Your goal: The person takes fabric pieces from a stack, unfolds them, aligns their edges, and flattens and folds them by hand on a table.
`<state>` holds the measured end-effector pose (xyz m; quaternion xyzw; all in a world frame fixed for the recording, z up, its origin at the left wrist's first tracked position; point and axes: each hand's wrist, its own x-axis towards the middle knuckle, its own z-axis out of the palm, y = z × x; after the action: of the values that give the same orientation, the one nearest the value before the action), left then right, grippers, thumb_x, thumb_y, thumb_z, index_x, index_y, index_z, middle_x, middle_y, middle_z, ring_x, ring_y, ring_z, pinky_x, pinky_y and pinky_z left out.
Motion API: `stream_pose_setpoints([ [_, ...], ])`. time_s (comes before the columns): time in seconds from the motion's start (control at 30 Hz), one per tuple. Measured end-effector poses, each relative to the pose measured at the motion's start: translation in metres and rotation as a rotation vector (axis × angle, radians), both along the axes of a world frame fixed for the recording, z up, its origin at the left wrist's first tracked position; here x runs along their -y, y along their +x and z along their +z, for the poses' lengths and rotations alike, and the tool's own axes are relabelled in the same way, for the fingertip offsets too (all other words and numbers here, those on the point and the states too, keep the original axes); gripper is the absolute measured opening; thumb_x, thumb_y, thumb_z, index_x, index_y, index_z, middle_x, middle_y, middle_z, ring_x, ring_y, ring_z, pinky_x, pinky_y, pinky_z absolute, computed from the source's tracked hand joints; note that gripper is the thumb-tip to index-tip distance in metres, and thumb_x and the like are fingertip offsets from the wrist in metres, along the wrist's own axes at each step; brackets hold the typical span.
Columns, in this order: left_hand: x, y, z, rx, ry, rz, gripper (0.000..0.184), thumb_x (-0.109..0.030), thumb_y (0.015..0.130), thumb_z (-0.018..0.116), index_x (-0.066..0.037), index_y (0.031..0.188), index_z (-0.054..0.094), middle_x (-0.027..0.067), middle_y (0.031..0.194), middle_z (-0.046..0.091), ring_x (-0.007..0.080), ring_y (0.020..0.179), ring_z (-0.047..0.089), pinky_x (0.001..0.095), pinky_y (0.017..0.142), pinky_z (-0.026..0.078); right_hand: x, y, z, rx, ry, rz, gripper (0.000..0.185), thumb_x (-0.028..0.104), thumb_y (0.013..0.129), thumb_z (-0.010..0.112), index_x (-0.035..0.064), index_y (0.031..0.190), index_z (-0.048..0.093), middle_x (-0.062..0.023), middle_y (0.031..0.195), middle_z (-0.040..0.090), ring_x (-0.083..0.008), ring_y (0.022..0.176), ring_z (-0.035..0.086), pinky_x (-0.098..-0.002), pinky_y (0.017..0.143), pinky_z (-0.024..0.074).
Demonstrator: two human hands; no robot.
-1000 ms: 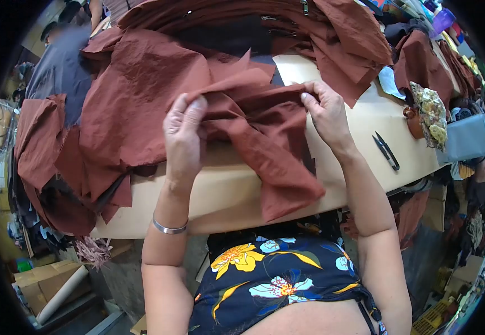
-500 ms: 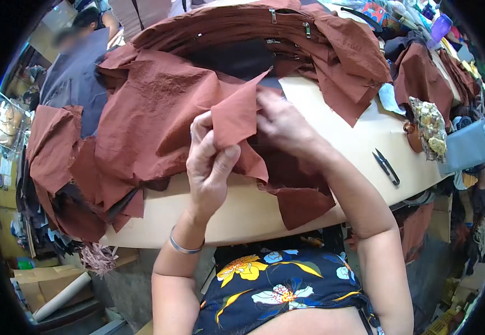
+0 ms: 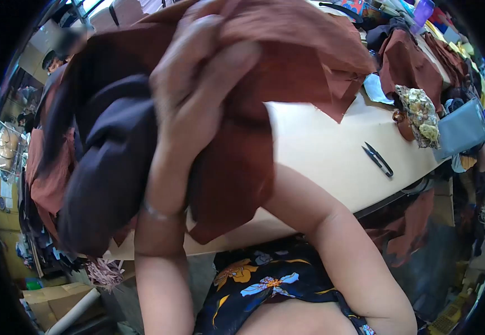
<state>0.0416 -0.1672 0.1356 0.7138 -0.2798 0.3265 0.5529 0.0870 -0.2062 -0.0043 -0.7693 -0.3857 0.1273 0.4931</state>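
My left hand (image 3: 189, 89) is raised high over the table, blurred by motion, with its fingers closed on a large piece of rust-brown fabric (image 3: 293, 67). A dark navy fabric (image 3: 117, 151) hangs in loose folds beside that wrist, joined with or lying against the brown cloth. Behind the lifted cloth my right hand is hidden; only its forearm shows, reaching up under the fabric. Thread snips (image 3: 377, 160) lie on the pale tabletop (image 3: 315, 145), to the right of the cloth.
At the table's right edge are a crumpled patterned bag (image 3: 417, 111), a blue-grey case (image 3: 461, 129) and more brown fabric (image 3: 410, 67). A purple bottle (image 3: 423, 11) stands at the far right. Another person (image 3: 55, 60) is at the far left. Cloth scraps (image 3: 105, 272) hang below the table.
The brown fabric has been lifted and turned, bringing its dark navy side into view on the left. My left hand has risen; my right hand has gone behind the cloth.
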Motion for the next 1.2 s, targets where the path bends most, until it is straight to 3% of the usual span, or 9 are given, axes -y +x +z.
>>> stream_pose_setpoints([
  [0.2, 0.007, 0.095, -0.106, -0.408, -0.054, -0.178, 0.020, -0.019, 0.087, 0.057, -0.003, 0.099, 0.063, 0.0143, 0.124, 0.056, 0.0238, 0.122, 0.047, 0.0319, 0.101, 0.034, 0.077, 0.013, -0.022, -0.532, 0.516, -0.392, 0.025, 0.020, 0.088, 0.055, 0.0041, 0.108, 0.054, -0.0091, 0.100, 0.059, -0.0179, 0.087, 0.058, -0.0335, 0.079, 0.0492],
  [0.33, -0.021, 0.095, -0.178, -0.487, 0.353, 0.144, 0.024, -0.021, 0.092, 0.053, -0.002, 0.102, 0.063, 0.0102, 0.118, 0.059, 0.0145, 0.112, 0.052, 0.0271, 0.094, 0.039, 0.141, -0.001, -0.025, -0.953, 0.866, -0.458, 0.021, 0.019, 0.090, 0.054, 0.0041, 0.104, 0.057, -0.0057, 0.097, 0.059, -0.0133, 0.085, 0.058, -0.0310, 0.079, 0.0496],
  [0.43, -0.012, 0.093, -0.183, -0.391, 0.181, 0.140, 0.019, -0.018, 0.086, 0.057, -0.004, 0.097, 0.064, 0.0114, 0.105, 0.064, 0.0264, 0.101, 0.059, 0.0335, 0.087, 0.045, 0.169, -0.018, -0.013, -1.201, 0.816, -0.383, 0.019, 0.019, 0.088, 0.057, 0.0043, 0.099, 0.058, -0.0040, 0.095, 0.060, -0.0137, 0.087, 0.058, -0.0317, 0.083, 0.0475],
  [0.77, -0.024, -0.030, -0.129, -0.369, 0.359, 0.252, 0.009, -0.002, 0.079, 0.059, -0.001, 0.086, 0.053, 0.0128, 0.077, 0.056, 0.0275, 0.071, 0.057, 0.0343, 0.066, 0.046, 0.161, -0.035, 0.003, -0.569, 0.184, -0.457, 0.020, 0.020, 0.087, 0.059, 0.0028, 0.096, 0.055, -0.0033, 0.086, 0.059, -0.0121, 0.079, 0.059, -0.0287, 0.074, 0.0510],
  [0.83, -0.033, -0.054, -0.134, -0.420, 0.565, 0.195, 0.018, -0.003, 0.075, 0.061, -0.001, 0.091, 0.053, 0.0142, 0.088, 0.056, 0.0306, 0.085, 0.056, 0.0366, 0.077, 0.045, 0.157, -0.037, 0.016, -0.468, -0.118, -0.474, 0.024, 0.021, 0.087, 0.060, -0.0008, 0.095, 0.054, -0.0019, 0.081, 0.058, -0.0114, 0.074, 0.059, -0.0281, 0.071, 0.0506],
  [0.93, -0.035, -0.068, -0.150, -0.352, 0.732, 0.166, 0.034, -0.001, 0.068, 0.062, 0.001, 0.102, 0.053, 0.0170, 0.111, 0.051, 0.0347, 0.109, 0.048, 0.0396, 0.094, 0.039, 0.136, -0.036, -0.002, 0.315, -0.528, -0.369, 0.029, 0.026, 0.086, 0.059, -0.0017, 0.094, 0.055, -0.0077, 0.083, 0.060, -0.0163, 0.079, 0.060, -0.0333, 0.075, 0.0483],
  [0.97, -0.036, -0.069, -0.157, -0.315, 0.767, 0.184, 0.039, 0.000, 0.067, 0.061, 0.001, 0.105, 0.051, 0.0175, 0.119, 0.046, 0.0350, 0.114, 0.045, 0.0393, 0.097, 0.037, 0.134, -0.031, -0.001, 0.181, -0.515, -0.338, 0.029, 0.025, 0.088, 0.055, -0.0035, 0.095, 0.056, -0.0104, 0.090, 0.061, -0.0205, 0.086, 0.059, -0.0358, 0.081, 0.0456],
  [1.13, -0.058, -0.046, -0.167, -0.355, 0.616, 0.184, 0.022, 0.005, 0.077, 0.052, 0.000, 0.099, 0.052, 0.0158, 0.108, 0.052, 0.0341, 0.104, 0.050, 0.0399, 0.088, 0.041, 0.156, 0.006, -0.012, -1.023, 0.963, -0.376, 0.026, 0.019, 0.094, 0.045, -0.0013, 0.107, 0.055, -0.0114, 0.107, 0.061, -0.0197, 0.099, 0.058, -0.0344, 0.091, 0.0443],
  [1.2, -0.065, -0.037, -0.170, -0.294, 0.592, 0.240, 0.020, 0.005, 0.076, 0.051, -0.002, 0.095, 0.052, 0.0142, 0.104, 0.053, 0.0338, 0.100, 0.050, 0.0402, 0.084, 0.042, 0.162, -0.003, -0.010, -1.163, 0.912, -0.244, 0.029, 0.020, 0.093, 0.047, 0.0007, 0.114, 0.053, -0.0088, 0.111, 0.060, -0.0174, 0.100, 0.058, -0.0338, 0.091, 0.0465],
])
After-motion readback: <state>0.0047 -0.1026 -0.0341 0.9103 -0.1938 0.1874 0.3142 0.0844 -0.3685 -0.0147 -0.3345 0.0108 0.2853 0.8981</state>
